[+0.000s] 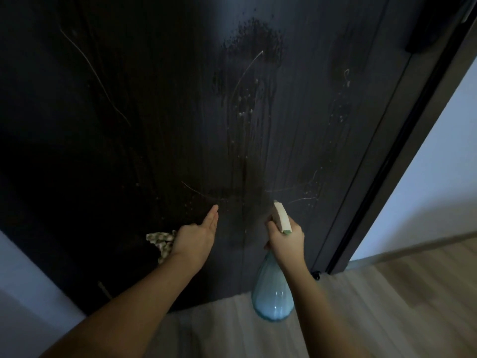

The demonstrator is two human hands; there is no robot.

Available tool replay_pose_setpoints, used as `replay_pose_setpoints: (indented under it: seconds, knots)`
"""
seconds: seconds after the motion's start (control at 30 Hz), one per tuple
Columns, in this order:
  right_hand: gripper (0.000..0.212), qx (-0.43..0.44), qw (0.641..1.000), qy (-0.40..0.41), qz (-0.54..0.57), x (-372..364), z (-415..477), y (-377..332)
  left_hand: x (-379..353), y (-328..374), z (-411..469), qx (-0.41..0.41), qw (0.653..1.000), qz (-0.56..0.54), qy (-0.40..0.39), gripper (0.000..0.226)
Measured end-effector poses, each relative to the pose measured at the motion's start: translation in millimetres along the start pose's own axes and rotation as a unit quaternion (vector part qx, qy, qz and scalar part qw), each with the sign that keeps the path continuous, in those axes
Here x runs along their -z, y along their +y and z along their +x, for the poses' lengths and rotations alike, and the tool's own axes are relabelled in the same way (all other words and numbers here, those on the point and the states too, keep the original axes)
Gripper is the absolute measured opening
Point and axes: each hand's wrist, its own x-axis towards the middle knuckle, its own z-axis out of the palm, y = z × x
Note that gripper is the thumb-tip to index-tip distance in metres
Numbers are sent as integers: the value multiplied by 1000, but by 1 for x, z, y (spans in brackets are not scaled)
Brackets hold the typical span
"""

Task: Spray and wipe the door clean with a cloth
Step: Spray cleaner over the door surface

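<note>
A dark wooden door (pixel 154 112) fills most of the view, with wet spray patches and droplets running down its middle and right side. My right hand (pixel 285 240) grips the neck of a pale blue spray bottle (pixel 272 293), whose cream nozzle points at the door. My left hand (pixel 197 235) holds a checked cloth (pixel 161 242) under the palm, with the index finger stretched out toward the door's lower part. The cloth is mostly hidden behind the hand.
The door's right edge and dark frame (pixel 387 164) run diagonally, with a pale wall (pixel 438 177) and skirting beyond. Light wood flooring (pixel 387 306) lies below. A pale wall (pixel 25 293) stands at the lower left.
</note>
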Motion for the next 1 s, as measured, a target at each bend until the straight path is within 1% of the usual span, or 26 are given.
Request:
replay_pose_setpoints:
  seconds: [0.17, 0.33, 0.7, 0.8, 1.0]
  knots:
    - [11, -17, 1000, 23, 6, 19, 7, 2, -3, 5, 3, 22, 1000, -9, -7, 74]
    - [15, -23, 998, 54, 21, 33, 12, 7, -3, 7, 0, 26, 1000, -11, -2, 75]
    - [12, -39, 994, 101, 29, 52, 22, 23, -8, 10, 3, 40, 999, -7, 5, 74]
    - [10, -52, 993, 104, 30, 53, 22, 28, -7, 11, 2, 41, 999, -3, 2, 75]
    - [14, -104, 990, 92, 22, 50, 20, 44, -6, 17, 2, 59, 998, 4, -1, 76]
